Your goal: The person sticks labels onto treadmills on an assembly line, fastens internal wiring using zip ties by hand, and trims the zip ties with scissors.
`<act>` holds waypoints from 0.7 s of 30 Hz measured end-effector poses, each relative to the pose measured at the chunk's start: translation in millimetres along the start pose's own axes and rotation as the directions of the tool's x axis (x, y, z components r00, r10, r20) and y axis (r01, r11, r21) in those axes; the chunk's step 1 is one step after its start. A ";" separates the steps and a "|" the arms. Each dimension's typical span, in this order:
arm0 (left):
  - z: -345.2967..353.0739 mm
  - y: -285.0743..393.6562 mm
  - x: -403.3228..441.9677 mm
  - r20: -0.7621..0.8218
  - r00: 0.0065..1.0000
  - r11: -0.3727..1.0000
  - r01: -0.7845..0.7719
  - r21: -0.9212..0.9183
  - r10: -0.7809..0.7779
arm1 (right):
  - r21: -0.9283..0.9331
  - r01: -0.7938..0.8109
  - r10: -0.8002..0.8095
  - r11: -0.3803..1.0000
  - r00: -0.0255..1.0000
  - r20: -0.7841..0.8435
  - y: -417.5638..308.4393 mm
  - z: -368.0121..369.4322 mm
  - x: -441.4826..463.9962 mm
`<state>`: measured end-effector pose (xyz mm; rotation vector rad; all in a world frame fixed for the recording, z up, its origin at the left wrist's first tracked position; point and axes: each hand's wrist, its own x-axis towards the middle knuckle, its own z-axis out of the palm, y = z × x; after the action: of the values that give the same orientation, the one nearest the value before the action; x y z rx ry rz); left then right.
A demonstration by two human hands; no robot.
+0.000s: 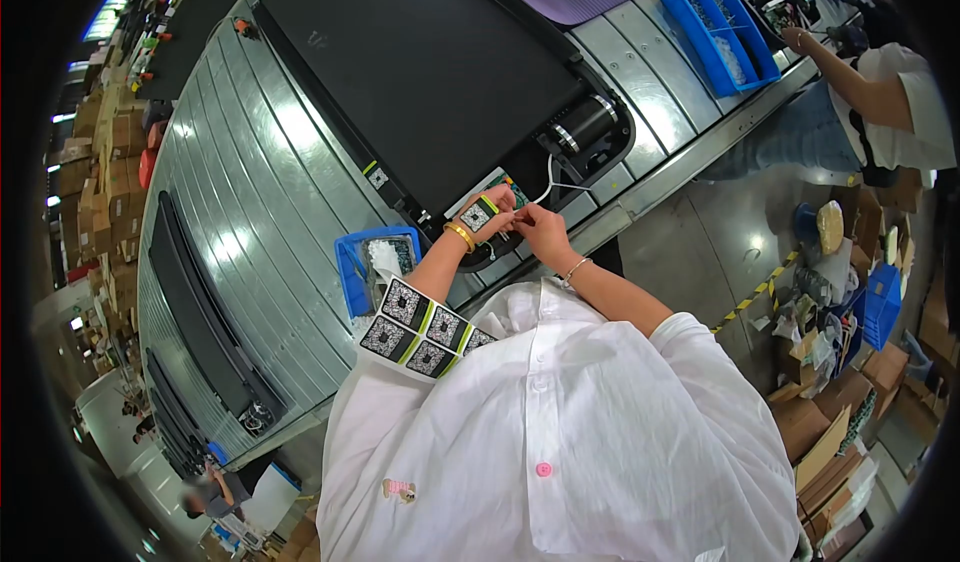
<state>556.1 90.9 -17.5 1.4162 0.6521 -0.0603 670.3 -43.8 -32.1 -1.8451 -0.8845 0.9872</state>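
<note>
A black treadmill base (420, 72) lies on the metal line, its motor (585, 122) exposed at the near right end. At its near edge is a green circuit board (517, 194) with a white cable (549, 177) beside it. My left hand (488, 212) is at the board with fingers curled; a printed code label sits on its back. Against its fingertips, my right hand (545, 234) is closed in a pinch. What the fingers of either hand grip is too small to make out. Thin wires hang below the hands.
Left of my forearm stands a blue bin (350, 272) with parts and a plastic bag. Another blue bin (720, 37) holds small hardware. A co-worker (870, 102) stands at the right. More treadmill bases (200, 302) lie left; cardboard boxes (810, 417) are on the floor.
</note>
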 end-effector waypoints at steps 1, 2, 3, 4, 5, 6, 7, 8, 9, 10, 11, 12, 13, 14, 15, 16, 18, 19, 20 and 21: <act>-2.0 7.3 -1.4 -0.004 1.000 0.998 0.005 0.069 -0.004 | 0.006 0.002 -0.002 1.000 1.000 0.000 1.9 0.8 0.5; -4.2 13.5 -3.3 -0.008 1.000 0.991 0.011 0.137 -0.010 | 0.013 0.003 -0.003 1.000 1.000 0.000 1.6 1.3 0.0; -6.0 15.4 -3.9 -0.013 1.000 0.979 0.017 0.205 -0.014 | 0.016 0.000 0.000 1.000 1.000 0.004 1.6 1.9 -0.3; -7.6 12.9 -3.7 -0.015 1.000 0.978 0.022 0.205 -0.020 | 0.002 -0.009 0.009 1.000 1.000 -0.008 1.4 2.7 -0.6; -9.1 8.7 -3.3 -0.013 1.000 0.983 0.028 0.180 -0.026 | -0.013 -0.017 0.017 1.000 1.000 -0.020 1.0 3.3 -1.1; -10.8 4.5 -2.9 -0.011 0.999 0.987 0.033 0.156 -0.031 | -0.027 -0.024 0.023 0.999 0.999 -0.033 0.3 4.3 -1.4; -12.5 2.8 -2.4 -0.008 0.999 0.990 0.037 0.134 -0.036 | -0.023 -0.024 0.023 0.999 0.999 -0.031 -1.5 5.1 -1.8; -13.7 1.2 -1.7 -0.009 0.999 0.990 0.040 0.136 -0.039 | -0.049 -0.026 0.025 0.998 0.999 -0.035 -3.5 5.5 -2.4; -14.1 -0.3 -1.0 -0.013 0.999 0.991 0.047 0.124 -0.045 | -0.077 -0.029 0.026 0.997 0.999 -0.041 -5.8 5.1 -3.5; -14.1 -2.5 -0.3 -0.017 0.998 0.992 0.054 0.110 -0.052 | -0.106 -0.032 0.027 0.994 0.999 -0.046 -6.8 5.0 -4.5; -13.8 -4.8 0.2 -0.022 0.998 0.994 0.061 0.096 -0.059 | -0.105 -0.033 0.028 0.994 0.999 -0.043 -7.8 5.2 -5.1; -13.2 -5.0 0.7 -0.024 0.998 0.994 0.061 0.094 -0.059 | -0.132 -0.026 0.018 0.991 0.998 -0.062 -7.8 5.7 -4.8; -12.9 -5.1 0.6 -0.025 0.998 0.993 0.061 0.097 -0.059 | -0.158 -0.019 0.006 0.987 0.997 -0.080 -8.4 6.4 -4.5; -12.9 -5.1 -0.1 -0.026 0.998 0.993 0.063 0.100 -0.060 | -0.183 -0.012 -0.006 0.983 0.995 -0.097 -8.8 7.2 -4.5; -13.4 -5.1 -1.0 -0.028 0.998 0.993 0.065 0.104 -0.062 | -0.181 -0.009 -0.007 0.983 0.996 -0.092 -8.0 8.5 -4.1; -14.1 -5.1 -1.7 -0.033 0.997 0.992 0.067 0.103 -0.064 | -0.200 0.023 -0.046 0.980 0.993 -0.112 -6.7 9.9 -3.7; -14.2 -5.7 -1.1 -0.006 1.000 0.988 0.010 0.156 -0.009 | -0.242 0.085 -0.124 0.967 0.981 -0.150 -8.8 7.8 -3.8; -13.0 -6.4 -1.2 0.010 1.000 0.984 -0.019 0.179 0.017 | -0.244 0.085 -0.124 0.966 0.982 -0.146 -9.1 5.0 -5.9; -11.9 -6.9 -2.1 0.009 1.000 0.984 -0.017 0.177 0.015 | -0.295 0.049 -0.090 0.954 0.988 -0.128 -9.2 1.6 -9.3; -11.8 -6.5 -2.0 0.010 1.000 0.980 -0.027 0.198 0.025 | -0.345 0.014 -0.058 0.939 0.992 -0.115 -9.7 -2.2 -11.5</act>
<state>547.2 99.9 -22.5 1.6152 0.6343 -0.1127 665.3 -50.5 -19.4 -2.1478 -1.0621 0.7180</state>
